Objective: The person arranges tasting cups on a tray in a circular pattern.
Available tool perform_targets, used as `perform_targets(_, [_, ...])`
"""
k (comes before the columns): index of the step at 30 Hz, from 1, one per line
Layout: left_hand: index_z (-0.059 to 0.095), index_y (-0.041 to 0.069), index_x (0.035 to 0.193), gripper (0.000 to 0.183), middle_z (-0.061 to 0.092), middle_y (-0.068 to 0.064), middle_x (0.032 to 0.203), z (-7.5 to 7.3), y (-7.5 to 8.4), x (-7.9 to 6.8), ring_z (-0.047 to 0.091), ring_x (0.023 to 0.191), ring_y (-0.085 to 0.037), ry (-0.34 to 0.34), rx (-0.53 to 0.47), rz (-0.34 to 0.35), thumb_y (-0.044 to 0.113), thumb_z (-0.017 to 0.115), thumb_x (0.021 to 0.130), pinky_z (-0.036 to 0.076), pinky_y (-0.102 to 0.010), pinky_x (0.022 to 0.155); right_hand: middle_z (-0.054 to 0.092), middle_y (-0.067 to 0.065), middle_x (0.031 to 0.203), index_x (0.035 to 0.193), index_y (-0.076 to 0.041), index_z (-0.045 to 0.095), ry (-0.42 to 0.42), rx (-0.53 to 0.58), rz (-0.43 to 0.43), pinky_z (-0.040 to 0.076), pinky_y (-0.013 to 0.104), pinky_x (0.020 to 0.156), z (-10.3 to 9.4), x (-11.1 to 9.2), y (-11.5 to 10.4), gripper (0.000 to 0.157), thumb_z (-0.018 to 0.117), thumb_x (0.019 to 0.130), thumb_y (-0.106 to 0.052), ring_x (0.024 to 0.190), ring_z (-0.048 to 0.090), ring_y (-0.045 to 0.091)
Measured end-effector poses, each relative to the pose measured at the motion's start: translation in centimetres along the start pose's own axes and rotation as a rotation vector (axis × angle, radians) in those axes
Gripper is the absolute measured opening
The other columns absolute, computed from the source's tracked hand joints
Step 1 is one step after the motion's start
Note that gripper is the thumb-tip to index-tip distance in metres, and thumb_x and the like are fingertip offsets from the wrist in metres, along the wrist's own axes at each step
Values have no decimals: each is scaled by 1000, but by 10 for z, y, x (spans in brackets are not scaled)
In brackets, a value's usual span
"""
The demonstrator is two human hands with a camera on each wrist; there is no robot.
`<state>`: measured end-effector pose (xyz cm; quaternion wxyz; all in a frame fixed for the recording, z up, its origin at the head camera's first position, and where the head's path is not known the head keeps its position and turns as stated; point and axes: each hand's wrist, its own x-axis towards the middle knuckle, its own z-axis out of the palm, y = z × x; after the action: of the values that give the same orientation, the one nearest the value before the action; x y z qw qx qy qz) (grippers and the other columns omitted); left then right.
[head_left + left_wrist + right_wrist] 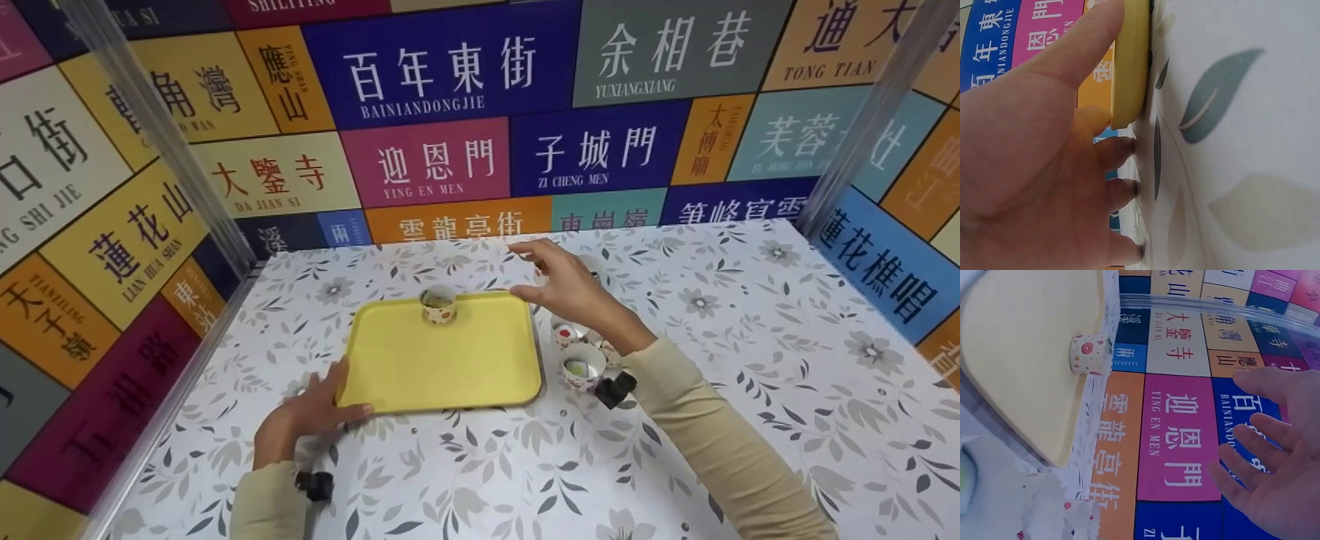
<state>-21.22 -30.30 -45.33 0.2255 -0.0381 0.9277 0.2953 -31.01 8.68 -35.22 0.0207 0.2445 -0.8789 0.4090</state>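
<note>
A yellow tray lies on the patterned tabletop. My left hand grips its near left corner, thumb along the front edge and fingers at the left side. In the left wrist view, the fingertips reach down to the tabletop beside the tray. A small patterned paper cup with greenish contents stands at the tray's far edge. My right hand, holding nothing, hovers by the far right corner with thumb and fingers apart. The right wrist view shows those fingers loosely bent, away from the paper cup.
Right of the tray stand a paper cup with something pale green inside and another cup with something red. The right forearm passes close beside them. Panels with street names wall the table's back and sides.
</note>
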Motion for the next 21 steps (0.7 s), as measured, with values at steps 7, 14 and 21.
perform_targets(7, [-2,16,162,115,-5,-14,170,3,2,2,-14,154,-44,5,-7,-20,64,69,84,-5,-70,120,57,7,143,145,-16,53,15,30,-31,46,49,110,-11,-20,18,59,76,90,-19,132,54,30])
perform_targets(14, [-2,18,162,114,-6,-12,170,3,3,3,-14,154,-43,16,7,-13,64,67,85,-6,-70,120,60,8,142,143,-17,54,53,87,-48,43,51,111,-20,-35,32,58,76,90,-17,133,54,29])
perform_targets(21, [-3,16,162,115,-6,-15,169,1,-1,0,-14,153,-46,7,17,-8,65,66,85,-6,-72,119,59,7,143,142,-13,56,50,108,-29,44,49,112,-24,-48,49,56,76,91,-21,131,54,29])
